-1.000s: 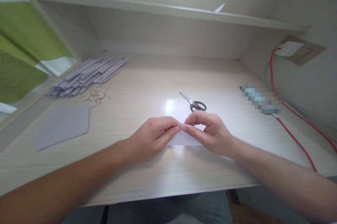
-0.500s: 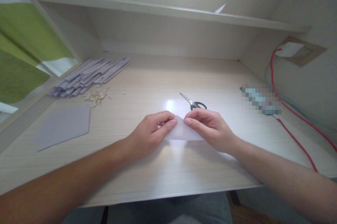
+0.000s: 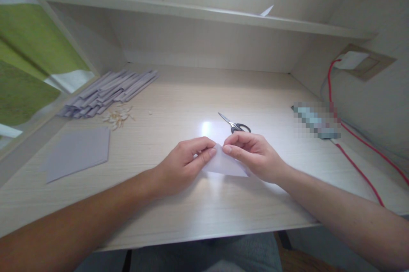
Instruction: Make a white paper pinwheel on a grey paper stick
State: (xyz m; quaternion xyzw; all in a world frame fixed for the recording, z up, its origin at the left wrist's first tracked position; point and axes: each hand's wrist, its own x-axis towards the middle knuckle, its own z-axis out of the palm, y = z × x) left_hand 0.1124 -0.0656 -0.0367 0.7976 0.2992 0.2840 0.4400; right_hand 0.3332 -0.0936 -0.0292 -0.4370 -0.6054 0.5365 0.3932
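One broad wood-grain desk (image 3: 179, 103) carries everything at hand, closed off at twelve o'clock by a raised shelf board (image 3: 191, 11). Taking the spot between the fingers as the clock's centre, a heap of folded paper strips (image 3: 108, 93) lies at ten, well apart, its strips slanting toward one. A stack of plain sheets (image 3: 78, 152) rests at nine, beyond the left hand (image 3: 187, 161). That hand and the right hand (image 3: 255, 157) meet over a white paper sheet (image 3: 222, 163), both in a narrow pinch on its upper part, thumb against forefinger, with only a slim gap between them. Neither hand is nearer: the sheet sits at the centre, its tip toward twelve, its lower edge running from about nine to just past three; the hands cover its sides, so its full length cannot be told. A blurred-out flat object (image 3: 316, 120) lies between two and three, a red cable (image 3: 329, 82) behind it. Black-handled scissors (image 3: 234, 126) are the closest obstacle, just past twelve, loops near the right knuckles, blades toward eleven. Pale shreds (image 3: 118, 115) gather at ten, below the strips.
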